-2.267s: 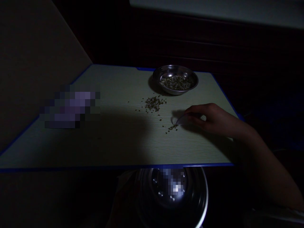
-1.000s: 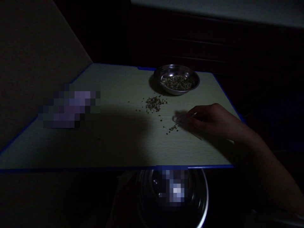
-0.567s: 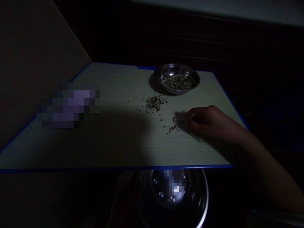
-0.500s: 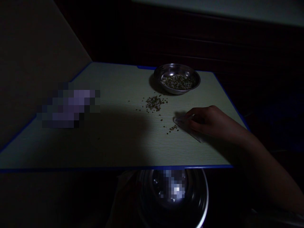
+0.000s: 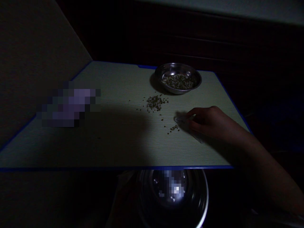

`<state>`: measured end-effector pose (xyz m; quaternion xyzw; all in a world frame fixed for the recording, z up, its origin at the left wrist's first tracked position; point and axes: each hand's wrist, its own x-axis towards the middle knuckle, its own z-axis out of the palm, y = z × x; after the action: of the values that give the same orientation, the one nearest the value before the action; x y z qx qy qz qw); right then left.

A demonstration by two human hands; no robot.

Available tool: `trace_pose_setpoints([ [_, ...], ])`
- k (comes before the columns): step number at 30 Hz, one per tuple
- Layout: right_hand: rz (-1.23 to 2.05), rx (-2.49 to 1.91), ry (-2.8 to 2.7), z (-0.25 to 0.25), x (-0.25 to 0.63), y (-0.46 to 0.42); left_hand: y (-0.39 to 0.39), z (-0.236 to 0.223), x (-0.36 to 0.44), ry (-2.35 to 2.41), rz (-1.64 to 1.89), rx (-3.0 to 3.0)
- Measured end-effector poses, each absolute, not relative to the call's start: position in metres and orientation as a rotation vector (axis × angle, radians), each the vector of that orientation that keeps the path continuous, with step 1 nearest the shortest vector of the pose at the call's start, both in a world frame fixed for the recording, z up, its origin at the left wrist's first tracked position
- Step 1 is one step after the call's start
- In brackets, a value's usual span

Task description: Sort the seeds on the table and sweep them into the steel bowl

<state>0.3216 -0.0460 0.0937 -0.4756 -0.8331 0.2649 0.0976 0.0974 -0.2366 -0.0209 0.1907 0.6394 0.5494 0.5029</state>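
Across the table (image 5: 114, 82), a clear sheet (image 5: 181, 120) slants far-left to near-right.

In dim light, shadow darkens the table (image 5: 114, 84).

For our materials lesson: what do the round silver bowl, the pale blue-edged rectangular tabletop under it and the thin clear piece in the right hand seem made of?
Bowl: probably polished steel, given its bright metallic highlights.
Tabletop: perhaps matt laminate, from its fine grain lines; real wood possible.
Clear piece: likely plastic, being transparent; finish unclear.
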Motion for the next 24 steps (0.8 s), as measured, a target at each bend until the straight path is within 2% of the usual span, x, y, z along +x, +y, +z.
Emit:
trace_pose_setpoints([
  [20, 0.526, -1.592, -2.48, 0.095, 0.332, -0.038, -0.233, -0.014, 0.101, 1.495, 1.31, 0.47],
  [24, 0.564, -1.546, -2.471, 0.096, 0.334, -0.038, -0.235, -0.017, 0.1, 1.485, 1.304, 0.462],
])
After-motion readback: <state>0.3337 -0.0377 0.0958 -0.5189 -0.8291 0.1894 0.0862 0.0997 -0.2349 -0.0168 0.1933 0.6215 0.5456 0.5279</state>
